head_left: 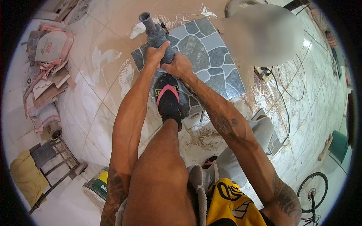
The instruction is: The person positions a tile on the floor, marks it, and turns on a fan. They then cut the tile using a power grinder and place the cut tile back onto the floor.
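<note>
Both my hands grip a dusty grey angle grinder (161, 42) over a stone-patterned floor tile (194, 52). My left hand (156, 55) is wrapped round the body on its left side. Lower and to the right, my right hand (179, 66) closes on the rear part. A round-ended handle points up and away; beside it a thin dark edge, which looks like the disc, shows near the tile's far left edge. My foot (168, 96), in a black sock and a pink-strapped flip-flop, presses on the near left part of the tile.
A blurred person-like shape (264, 35) is at the upper right, near a black cable (281, 96). Torn bags (51, 47) and broken pieces (51, 83) lie left. A metal-framed chair (56, 165), a bucket (96, 188) and a bicycle wheel (312, 192) stand nearer.
</note>
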Motion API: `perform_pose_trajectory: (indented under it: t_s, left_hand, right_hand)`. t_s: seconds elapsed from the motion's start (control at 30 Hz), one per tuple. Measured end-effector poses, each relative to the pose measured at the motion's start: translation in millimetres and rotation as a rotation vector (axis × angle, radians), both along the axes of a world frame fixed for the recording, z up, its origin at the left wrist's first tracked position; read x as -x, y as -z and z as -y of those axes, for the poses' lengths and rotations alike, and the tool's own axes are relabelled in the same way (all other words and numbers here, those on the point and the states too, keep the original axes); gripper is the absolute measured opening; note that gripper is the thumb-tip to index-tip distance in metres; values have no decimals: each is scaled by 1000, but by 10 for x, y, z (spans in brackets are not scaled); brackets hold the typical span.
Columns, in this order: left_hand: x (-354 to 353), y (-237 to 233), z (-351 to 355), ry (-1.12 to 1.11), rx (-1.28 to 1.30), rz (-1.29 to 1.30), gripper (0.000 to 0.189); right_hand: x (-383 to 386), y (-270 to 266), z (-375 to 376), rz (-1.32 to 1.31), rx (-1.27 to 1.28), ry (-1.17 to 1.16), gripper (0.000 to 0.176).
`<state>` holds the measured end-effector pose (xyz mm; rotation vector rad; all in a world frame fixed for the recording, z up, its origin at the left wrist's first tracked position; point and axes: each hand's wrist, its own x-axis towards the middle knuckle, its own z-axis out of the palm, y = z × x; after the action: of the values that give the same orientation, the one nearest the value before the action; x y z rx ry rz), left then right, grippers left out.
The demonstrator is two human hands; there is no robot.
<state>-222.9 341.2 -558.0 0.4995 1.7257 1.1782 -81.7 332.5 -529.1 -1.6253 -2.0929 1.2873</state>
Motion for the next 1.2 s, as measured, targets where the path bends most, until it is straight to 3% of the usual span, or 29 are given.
perform_pose_trajectory:
  t_s: [1.2]
  left_hand:
    - [-117,-96,170,47,-15,-14,39]
  right_hand:
    - [-94,-65,169,12,40,27,64]
